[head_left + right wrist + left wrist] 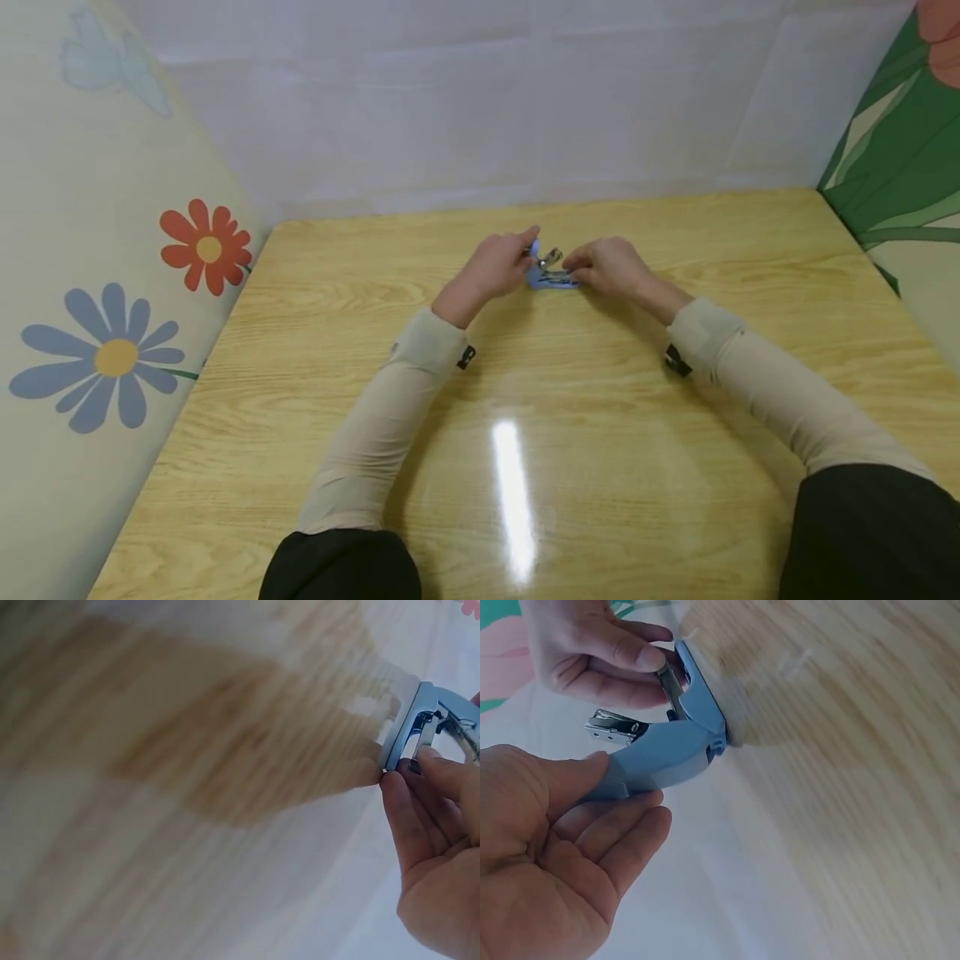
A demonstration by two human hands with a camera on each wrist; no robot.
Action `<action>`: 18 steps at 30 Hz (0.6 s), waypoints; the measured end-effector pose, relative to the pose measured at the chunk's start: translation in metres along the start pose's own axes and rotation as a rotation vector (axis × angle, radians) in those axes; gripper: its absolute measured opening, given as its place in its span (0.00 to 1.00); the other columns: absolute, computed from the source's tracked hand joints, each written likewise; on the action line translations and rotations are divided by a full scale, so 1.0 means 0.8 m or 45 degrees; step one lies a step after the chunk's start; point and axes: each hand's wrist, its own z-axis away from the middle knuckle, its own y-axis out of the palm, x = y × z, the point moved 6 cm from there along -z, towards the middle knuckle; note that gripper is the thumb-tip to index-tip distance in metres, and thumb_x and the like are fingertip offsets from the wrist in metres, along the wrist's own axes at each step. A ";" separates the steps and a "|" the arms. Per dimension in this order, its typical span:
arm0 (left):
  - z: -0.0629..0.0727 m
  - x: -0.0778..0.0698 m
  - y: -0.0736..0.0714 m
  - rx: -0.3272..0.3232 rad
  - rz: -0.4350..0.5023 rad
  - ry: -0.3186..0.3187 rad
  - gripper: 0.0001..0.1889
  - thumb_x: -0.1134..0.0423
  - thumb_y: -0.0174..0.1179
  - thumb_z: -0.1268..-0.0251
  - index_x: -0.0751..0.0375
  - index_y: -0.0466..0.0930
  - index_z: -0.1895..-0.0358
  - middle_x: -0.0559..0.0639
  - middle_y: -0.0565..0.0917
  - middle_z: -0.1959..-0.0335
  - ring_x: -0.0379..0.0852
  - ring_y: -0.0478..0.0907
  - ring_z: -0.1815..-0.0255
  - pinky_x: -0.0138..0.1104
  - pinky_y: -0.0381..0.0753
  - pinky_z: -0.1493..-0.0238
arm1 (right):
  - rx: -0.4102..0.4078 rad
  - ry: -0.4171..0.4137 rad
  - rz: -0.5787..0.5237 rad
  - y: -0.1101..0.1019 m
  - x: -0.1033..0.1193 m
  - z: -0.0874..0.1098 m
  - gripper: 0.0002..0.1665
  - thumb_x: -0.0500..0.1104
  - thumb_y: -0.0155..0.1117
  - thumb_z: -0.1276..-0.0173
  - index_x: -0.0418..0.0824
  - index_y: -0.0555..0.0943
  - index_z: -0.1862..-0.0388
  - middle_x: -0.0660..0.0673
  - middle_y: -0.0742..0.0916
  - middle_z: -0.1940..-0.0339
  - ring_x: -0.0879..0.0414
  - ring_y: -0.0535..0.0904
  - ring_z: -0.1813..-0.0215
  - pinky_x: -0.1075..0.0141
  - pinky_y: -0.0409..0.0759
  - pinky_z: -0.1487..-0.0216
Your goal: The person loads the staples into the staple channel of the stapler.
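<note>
A light blue stapler (553,282) stands on the table, spread wide at its hinge. Its upper arm (656,754) is raised, and a metal head (615,726) juts out from it. My left hand (491,267) pinches this arm between thumb and fingers. On the other side, my right hand (611,265) is at the free end of the base (700,697). In the right wrist view, the right thumb presses on a narrow metal strip (426,735) lying along the base, with the fingers curled around the end. Those fingers partly hide the strip's tip.
The wood-grain table (360,400) reaches back to a white sheet (450,108). A panel with painted flowers (116,358) borders the left side, and another with green leaves (900,150) borders the right. Light glares off the tabletop near the front.
</note>
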 end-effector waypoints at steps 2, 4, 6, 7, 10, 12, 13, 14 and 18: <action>-0.002 -0.005 0.002 -0.004 -0.029 0.013 0.29 0.63 0.49 0.19 0.64 0.57 0.20 0.65 0.84 0.44 0.54 0.78 0.62 0.43 0.77 0.53 | -0.015 -0.018 0.011 -0.002 0.001 0.001 0.15 0.39 0.68 0.31 0.37 0.87 0.46 0.40 0.90 0.47 0.42 0.84 0.41 0.47 0.75 0.33; -0.003 -0.010 0.004 -0.005 -0.057 0.032 0.27 0.63 0.48 0.19 0.64 0.59 0.21 0.64 0.85 0.44 0.54 0.78 0.63 0.43 0.78 0.54 | -0.026 -0.030 0.026 -0.003 0.001 0.001 0.16 0.39 0.69 0.31 0.36 0.87 0.46 0.39 0.89 0.47 0.41 0.84 0.41 0.47 0.75 0.33; -0.004 -0.012 0.006 -0.005 -0.059 0.042 0.26 0.64 0.49 0.19 0.64 0.61 0.22 0.64 0.84 0.43 0.54 0.80 0.61 0.43 0.79 0.52 | -0.029 -0.033 0.040 -0.002 0.000 0.001 0.16 0.39 0.69 0.32 0.36 0.87 0.46 0.39 0.89 0.47 0.41 0.85 0.41 0.47 0.75 0.34; -0.005 -0.013 0.007 -0.004 -0.050 0.040 0.26 0.63 0.49 0.19 0.64 0.62 0.23 0.64 0.84 0.41 0.55 0.81 0.59 0.43 0.79 0.51 | -0.030 -0.031 0.044 -0.002 0.000 0.001 0.16 0.40 0.69 0.31 0.36 0.87 0.46 0.39 0.90 0.47 0.41 0.85 0.42 0.47 0.75 0.34; -0.006 -0.013 0.009 -0.012 -0.005 0.028 0.26 0.63 0.52 0.20 0.63 0.65 0.24 0.64 0.82 0.38 0.56 0.82 0.55 0.44 0.81 0.48 | -0.029 -0.034 0.060 -0.001 0.000 0.001 0.17 0.40 0.69 0.31 0.34 0.86 0.46 0.39 0.90 0.49 0.41 0.86 0.45 0.47 0.77 0.37; -0.007 -0.011 0.009 -0.017 0.029 0.021 0.26 0.63 0.54 0.21 0.63 0.66 0.25 0.64 0.82 0.37 0.57 0.83 0.53 0.44 0.81 0.47 | -0.026 -0.038 0.060 -0.001 0.001 0.001 0.17 0.40 0.68 0.30 0.33 0.86 0.46 0.38 0.90 0.50 0.41 0.86 0.46 0.48 0.78 0.38; -0.007 -0.011 0.009 -0.020 0.037 0.022 0.26 0.63 0.54 0.22 0.62 0.67 0.25 0.64 0.81 0.36 0.57 0.83 0.52 0.44 0.81 0.46 | -0.025 -0.036 0.059 -0.001 0.000 0.001 0.17 0.41 0.68 0.30 0.33 0.86 0.46 0.38 0.90 0.50 0.42 0.86 0.46 0.48 0.78 0.38; -0.008 -0.010 0.009 -0.023 0.041 0.026 0.25 0.62 0.55 0.22 0.62 0.68 0.25 0.63 0.81 0.36 0.56 0.83 0.51 0.44 0.81 0.45 | -0.024 -0.036 0.062 -0.001 0.000 0.001 0.17 0.40 0.68 0.30 0.33 0.86 0.46 0.38 0.90 0.50 0.41 0.86 0.45 0.48 0.78 0.38; -0.008 -0.008 0.010 -0.005 0.099 0.011 0.26 0.61 0.55 0.22 0.60 0.67 0.25 0.62 0.79 0.34 0.55 0.83 0.50 0.43 0.80 0.46 | -0.008 -0.036 0.044 0.000 -0.003 0.002 0.17 0.39 0.66 0.29 0.32 0.85 0.44 0.37 0.90 0.49 0.40 0.86 0.44 0.47 0.77 0.37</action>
